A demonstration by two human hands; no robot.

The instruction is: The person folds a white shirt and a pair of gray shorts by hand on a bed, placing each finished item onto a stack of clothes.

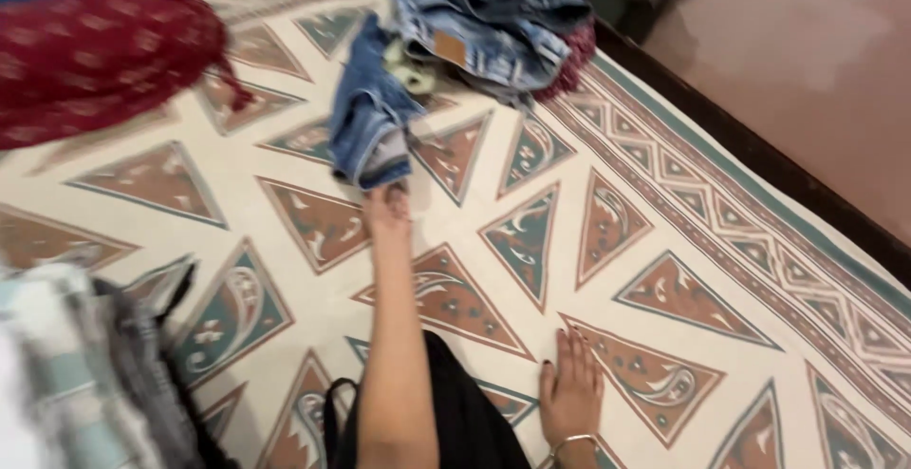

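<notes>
Left hand is stretched out across the bed, fingers closed on the lower edge of a blue denim garment; the exact finger placement is blurred, but the cloth lifts away from the hand as if pinched. The garment hangs from a heap of faded blue jeans near the far edge of the bed and is still tangled with it.

Right hand lies flat, fingers together and extended, palm down on the cream bedsheet with teal and rust triangle pattern. It holds nothing. A thin metal bangle sits at the wrist.

Dark red patterned cloth is at far left, well apart from both hands. A pale striped folded stack is near left.

Risk, as judged: the grip is only on an edge, so the denim could slip free. Since it overlaps the heap, drawing it could drag the jeans along or off the bed edge.
</notes>
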